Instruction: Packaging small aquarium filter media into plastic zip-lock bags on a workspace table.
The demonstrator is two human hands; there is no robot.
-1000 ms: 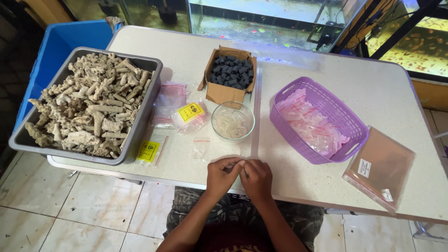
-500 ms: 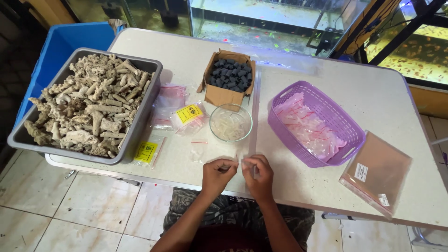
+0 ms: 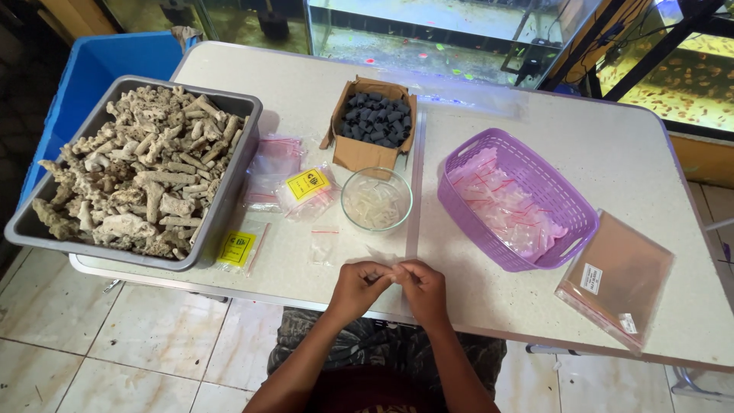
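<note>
Both hands were kept at the near edge of the tabletop (image 3: 321, 99), left hand (image 3: 358, 287) and right hand (image 3: 423, 288) touching, fingers pinched narrow on a small clear bag (image 3: 382, 256) held between them. Just beyond sat a glass bowl (image 3: 376, 199) of pale pieces, with a cardboard box (image 3: 372, 131) of dark lumps behind it. A grey tub (image 3: 229, 191) of coral rubble was parked on the left, zip bags (image 3: 304, 187) with yellow labels beside it. A purple basket (image 3: 466, 206) of filled bags and a flat pack of sleeves (image 3: 618, 279) were off to the right. Nothing was blocking the hands.
</note>
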